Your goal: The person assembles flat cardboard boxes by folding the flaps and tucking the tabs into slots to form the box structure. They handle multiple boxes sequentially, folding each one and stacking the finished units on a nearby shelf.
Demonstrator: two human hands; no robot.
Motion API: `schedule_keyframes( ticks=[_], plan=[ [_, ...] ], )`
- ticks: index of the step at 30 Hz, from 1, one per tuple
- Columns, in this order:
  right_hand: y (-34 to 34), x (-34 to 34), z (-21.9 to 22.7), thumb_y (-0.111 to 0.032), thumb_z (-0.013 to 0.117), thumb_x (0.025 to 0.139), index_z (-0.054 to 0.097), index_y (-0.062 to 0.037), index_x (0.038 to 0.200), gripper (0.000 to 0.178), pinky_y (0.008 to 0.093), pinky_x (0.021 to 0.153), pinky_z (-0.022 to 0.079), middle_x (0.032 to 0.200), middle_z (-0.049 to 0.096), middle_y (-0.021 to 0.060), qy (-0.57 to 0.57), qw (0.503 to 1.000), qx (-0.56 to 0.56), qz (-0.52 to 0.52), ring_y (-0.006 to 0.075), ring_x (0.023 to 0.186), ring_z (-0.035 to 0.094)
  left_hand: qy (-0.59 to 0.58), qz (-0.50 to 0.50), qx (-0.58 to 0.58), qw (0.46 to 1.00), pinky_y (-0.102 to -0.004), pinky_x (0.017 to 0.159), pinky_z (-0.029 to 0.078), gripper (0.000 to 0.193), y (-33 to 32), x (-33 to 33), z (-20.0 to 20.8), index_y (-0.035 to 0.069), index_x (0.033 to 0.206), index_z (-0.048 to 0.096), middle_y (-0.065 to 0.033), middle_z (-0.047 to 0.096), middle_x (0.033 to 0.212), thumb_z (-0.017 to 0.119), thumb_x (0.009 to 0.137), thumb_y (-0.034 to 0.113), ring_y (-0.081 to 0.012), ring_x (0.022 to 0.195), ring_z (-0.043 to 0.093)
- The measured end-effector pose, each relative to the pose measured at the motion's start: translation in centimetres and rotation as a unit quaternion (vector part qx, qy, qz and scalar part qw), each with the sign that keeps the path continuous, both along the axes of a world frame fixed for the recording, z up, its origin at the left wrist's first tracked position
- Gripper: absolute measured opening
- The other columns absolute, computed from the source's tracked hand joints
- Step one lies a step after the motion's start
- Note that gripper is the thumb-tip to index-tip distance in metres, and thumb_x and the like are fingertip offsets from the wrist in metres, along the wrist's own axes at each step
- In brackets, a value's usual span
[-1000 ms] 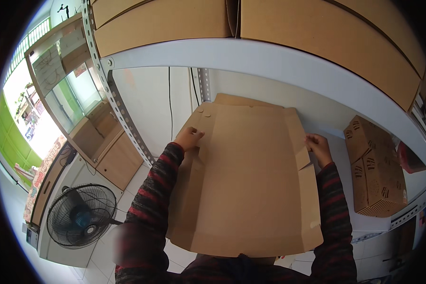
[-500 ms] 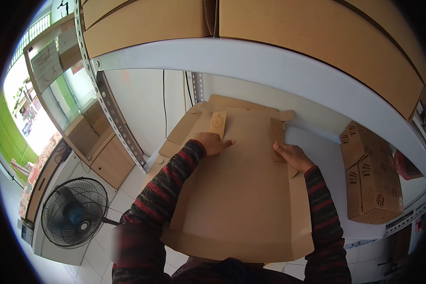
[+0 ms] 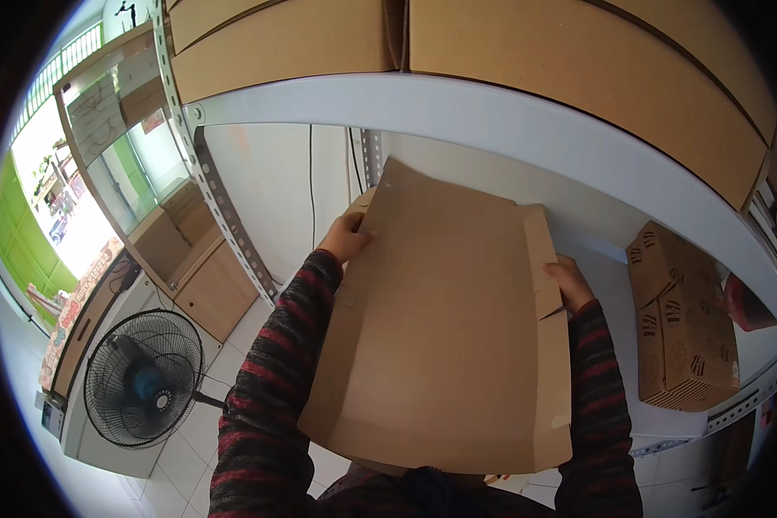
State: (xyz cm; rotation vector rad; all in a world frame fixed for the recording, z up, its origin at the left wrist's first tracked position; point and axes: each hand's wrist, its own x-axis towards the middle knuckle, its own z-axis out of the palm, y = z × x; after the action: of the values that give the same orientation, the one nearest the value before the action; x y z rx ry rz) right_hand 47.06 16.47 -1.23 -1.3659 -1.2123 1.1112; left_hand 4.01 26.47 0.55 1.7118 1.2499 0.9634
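A large brown cardboard box blank (image 3: 440, 302), creased along its sides, lies in front of me with its near end at my body. On its left edge my left hand (image 3: 346, 238) is closed, thumb on the inner face and fingers hidden behind the board. My right hand (image 3: 570, 283) grips the right side flap in much the same way, thumb at the edge. Both side flaps stand partly raised, and the far panel is lifted, its left corner pointing up.
Large cardboard boxes (image 3: 578, 78) fill the shelf above, behind a grey metal beam (image 3: 492, 99). Two printed brown boxes (image 3: 686, 324) stand at the right on the white shelf (image 3: 609, 380). A black fan (image 3: 142, 380) and a glass-fronted cabinet (image 3: 134, 173) are at the left.
Both hands have moved outward from the inner flaps to the blank's side edges. The side flaps have risen, and the far panel now stands up. The small printed flap is no longer in sight.
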Motion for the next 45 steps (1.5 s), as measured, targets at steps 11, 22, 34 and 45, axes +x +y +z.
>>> schedule_keyframes(
  ticks=[11, 22, 34, 45],
  plan=[
    [-3.1, 3.3, 3.6, -0.025, 0.060, 0.091, 0.056, 0.0045, 0.122, 0.043, 0.0301, 0.082, 0.048, 0.110, 0.061, 0.0101, 0.058, 0.955, 0.237, -0.167, 0.0193, 0.098, 0.060, 0.081, -0.106, -0.166, 0.977, -0.0305, 0.078, 0.054, 0.075, -10.6, -5.5, 2.5, -0.006, 0.138, 0.035, -0.0138, 0.064, 0.106, 0.062, 0.091, 0.046, -0.0181, 0.098, 0.064],
    [-4.5, 5.1, 3.1, -0.038, 0.060, 0.090, 0.049, 0.0045, 0.128, 0.058, 0.0365, 0.093, 0.046, 0.120, 0.057, 0.0130, 0.214, 0.947, 0.203, -0.128, 0.0253, 0.111, 0.057, 0.196, -0.072, 0.136, 0.968, -0.0344, 0.082, 0.053, 0.054, -13.4, -6.7, 0.8, -0.006, 0.124, 0.054, -0.0193, 0.069, 0.091, 0.073, 0.075, 0.008, -0.0278, 0.090, 0.068],
    [-2.5, 11.3, -0.8, -0.040, 0.053, 0.095, 0.040, -0.0025, 0.139, 0.059, 0.0335, 0.097, 0.044, 0.130, 0.052, 0.0129, 0.217, 0.965, 0.147, -0.006, 0.0231, 0.121, 0.050, 0.433, 0.145, 0.335, 0.824, -0.0417, 0.072, 0.053, 0.019, -4.7, -7.0, 5.5, 0.009, 0.100, 0.062, -0.0146, 0.067, 0.092, 0.057, 0.083, 0.013, -0.0358, 0.080, 0.065],
    [-8.9, 9.0, 2.9, -0.016, 0.070, 0.085, 0.028, -0.0009, 0.145, 0.075, 0.0322, 0.094, 0.048, 0.126, 0.056, 0.0145, -0.038, 0.979, 0.053, 0.194, 0.0208, 0.114, 0.058, 0.310, -0.313, 0.115, 0.890, -0.0437, 0.107, 0.036, 0.075, -14.9, 1.7, 6.1, -0.002, 0.132, 0.047, -0.0223, 0.045, 0.138, 0.070, 0.083, 0.049, -0.0347, 0.130, 0.044]
  ],
)
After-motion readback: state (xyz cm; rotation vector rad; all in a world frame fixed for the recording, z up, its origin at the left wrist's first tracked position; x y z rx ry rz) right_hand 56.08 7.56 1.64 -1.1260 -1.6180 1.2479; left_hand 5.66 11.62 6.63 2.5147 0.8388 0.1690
